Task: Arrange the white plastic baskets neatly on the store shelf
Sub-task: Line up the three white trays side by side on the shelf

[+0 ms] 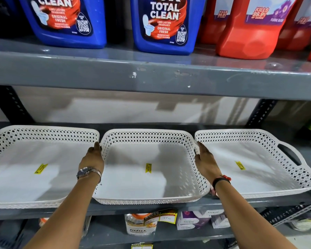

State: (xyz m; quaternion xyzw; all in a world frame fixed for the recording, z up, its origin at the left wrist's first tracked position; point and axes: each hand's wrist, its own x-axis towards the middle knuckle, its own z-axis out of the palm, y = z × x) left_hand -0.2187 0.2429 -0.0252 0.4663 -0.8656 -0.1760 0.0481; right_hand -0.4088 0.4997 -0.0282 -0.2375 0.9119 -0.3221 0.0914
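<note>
Three white plastic baskets with perforated walls stand side by side on the grey middle shelf (151, 207). The middle basket (147, 135) has a hand on each side wall. My left hand (92, 158), with a wristwatch, is closed on its left wall, in the gap to the left basket (25, 133). On the middle basket's right wall rests my right hand (206, 160), fingers over the rim beside the right basket (258, 137). Each basket has a yellow price sticker on its floor. The right basket's handle hole faces right.
Above, a grey shelf (151, 76) carries blue toilet cleaner jugs (162, 24) and red jugs (250, 29). Black slotted uprights (258, 112) frame the bay. Below, a lower shelf holds a clear jar (140, 225) and small boxes (192, 220).
</note>
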